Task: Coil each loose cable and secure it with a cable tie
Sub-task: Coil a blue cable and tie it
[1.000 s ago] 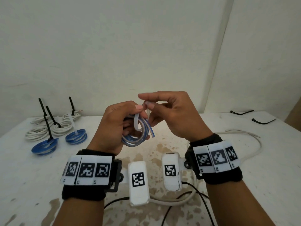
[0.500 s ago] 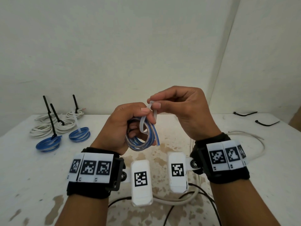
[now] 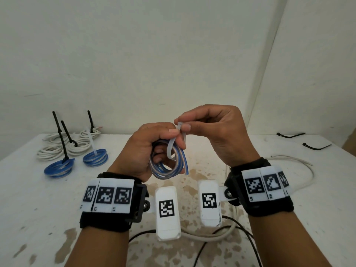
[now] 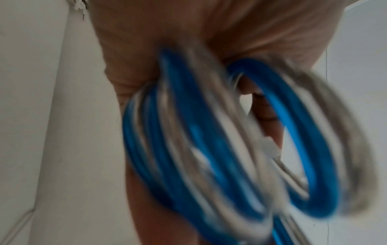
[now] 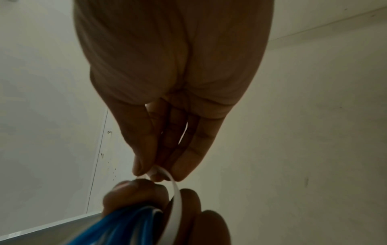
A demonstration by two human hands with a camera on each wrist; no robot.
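Your left hand (image 3: pixel 146 149) grips the coiled blue-and-grey flat cable (image 3: pixel 169 160) above the table (image 3: pixel 34 199); your right hand (image 3: pixel 213 132) pinches the translucent white plastic cable tie (image 3: pixel 172 146) looped round it. Looks like threading time: feed tail into head, then pull snug.

White table (image 3: pixel 28 199) fills lower half of head view, top scuffed w/ brown stain patches (image 3: pixel 194 170) at ctr & btm left. Plain white wall (image 3: pixel 134 54) behind, upper frame; vertical corner seam (image 3: pixel 269 54) upper right. Brown object (image 3: pixel 349 143) cut off at right edge, can't ID. Thin black cords (image 3: pixel 200 251) btm ctr.
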